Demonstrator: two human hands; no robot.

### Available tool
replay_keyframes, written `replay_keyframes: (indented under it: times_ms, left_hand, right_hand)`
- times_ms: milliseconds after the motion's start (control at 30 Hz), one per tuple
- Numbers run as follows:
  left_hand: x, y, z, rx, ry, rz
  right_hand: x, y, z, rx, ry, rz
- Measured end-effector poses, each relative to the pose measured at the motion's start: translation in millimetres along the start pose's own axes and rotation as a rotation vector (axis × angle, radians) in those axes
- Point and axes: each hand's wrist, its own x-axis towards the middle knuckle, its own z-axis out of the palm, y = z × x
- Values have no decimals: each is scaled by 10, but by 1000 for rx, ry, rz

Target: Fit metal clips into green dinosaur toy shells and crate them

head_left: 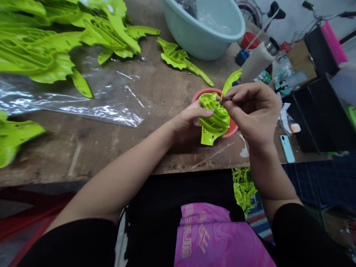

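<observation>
My left hand (pixel 187 119) grips a lime-green plastic toy part (pixel 215 120) from its left side, thumb lying across the top. My right hand (pixel 251 107) is closed in a pinch at the part's upper edge, fingertips pressed together on something too small to make out. The part is held just above a small red bowl (pixel 233 128) near the table's front edge. A curved green tip (pixel 232 78) sticks up behind my right fingers.
A heap of green plastic parts (pixel 50 40) lies at the back left on clear plastic sheeting (pixel 91 100). One loose green part (pixel 180 59) rests beside a pale blue basin (pixel 205 29). A white bottle (pixel 258 59), a phone (pixel 287 148) and dark boxes (pixel 317 111) crowd the right.
</observation>
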Motion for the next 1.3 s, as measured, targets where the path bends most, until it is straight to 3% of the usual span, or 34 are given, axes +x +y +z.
replay_keyframes:
  times_ms: [167, 300, 567, 800, 1033, 1300]
  left_hand:
    - [-26, 21, 47, -71, -62, -70]
    - [-44, 33, 37, -39, -104, -99]
    - [-27, 77, -16, 56, -182, -217]
    - [-16, 60, 2, 65, -172, -233]
    - [10, 7, -92, 3, -305, -243]
    - [13, 4, -123, 24, -294, -226]
  right_hand:
    - [102, -10, -67, -4, -100, 26]
    - [186, -23, -173, -3, -172, -59]
    - [383, -13, -316, -461, -461, -196]
    - [389, -48, -304, -546, -491, -242]
    - [393, -122, -390, -514, -559, -320]
    - [415, -151, -397, -575, -596, -341]
